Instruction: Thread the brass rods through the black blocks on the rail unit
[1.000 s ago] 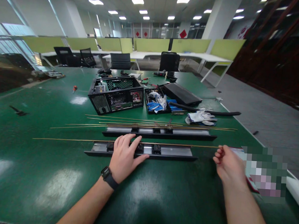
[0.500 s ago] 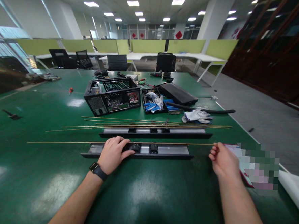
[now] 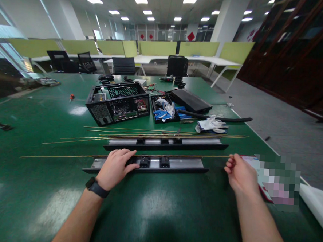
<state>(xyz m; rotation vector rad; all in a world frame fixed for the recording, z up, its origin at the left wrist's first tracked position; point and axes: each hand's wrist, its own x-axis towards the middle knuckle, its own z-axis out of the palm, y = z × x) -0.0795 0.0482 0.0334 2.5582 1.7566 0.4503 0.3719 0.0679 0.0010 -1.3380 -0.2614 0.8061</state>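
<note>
On the bench, the right hand pinches a thin brass-coloured rod near the right edge; the left hand arches over the nearer rail, its grip unclear. The step seems to be lining rod along rail; the next move calls for careful, unbent alignment.

1. This is an open-plan office: white desks, lime-green partition panels and 4 black office chairs stand across the middle.
2. Rectangular ceiling lights run in rows overhead, above a gray floor; glass partitions close the far end.
3. Tall dark-wood cabinets line the right side.
4. Nearest, it doubles as a workshop: a green worktable bears an opened computer case and a power drill.
</note>
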